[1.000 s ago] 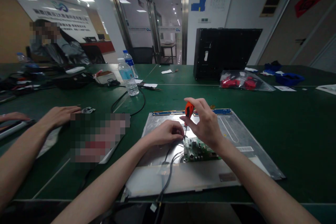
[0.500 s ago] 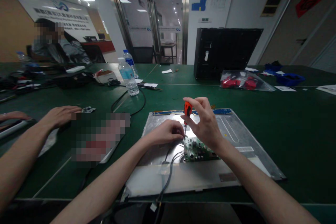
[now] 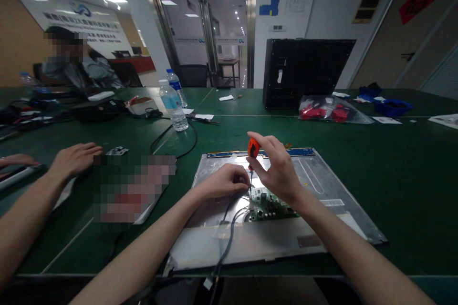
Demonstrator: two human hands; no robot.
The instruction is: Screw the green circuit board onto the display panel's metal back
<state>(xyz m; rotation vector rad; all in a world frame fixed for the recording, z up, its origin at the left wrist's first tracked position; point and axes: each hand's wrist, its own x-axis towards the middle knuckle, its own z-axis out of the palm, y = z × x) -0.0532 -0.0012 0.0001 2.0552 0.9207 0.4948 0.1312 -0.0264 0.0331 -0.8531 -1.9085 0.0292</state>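
Note:
My right hand [image 3: 277,164] grips an orange-and-black screwdriver [image 3: 253,147], held upright with its shaft pointing down. The tip meets the upper left corner of a green circuit board [image 3: 268,206]. Beside that tip, my left hand [image 3: 229,180] has its fingers pinched together near the board's corner; what they hold, if anything, is hidden. Under the board lies a flat silver display panel [image 3: 322,176] with a blue strip [image 3: 298,152] along its far edge. Dark cables [image 3: 232,238] run from the board's left side over the panel's near edge.
Another person's hand [image 3: 77,158] rests at left near a small metal part [image 3: 117,151]. Water bottles [image 3: 173,107] stand beyond a black cable. A black monitor housing [image 3: 304,74] and a plastic bag with red items [image 3: 332,110] sit at the back. Another person sits across the table.
The view has shifted slightly. The co-worker's hand has moved a little left, away from the small metal part. My hands and the screwdriver stay at the board's corner.

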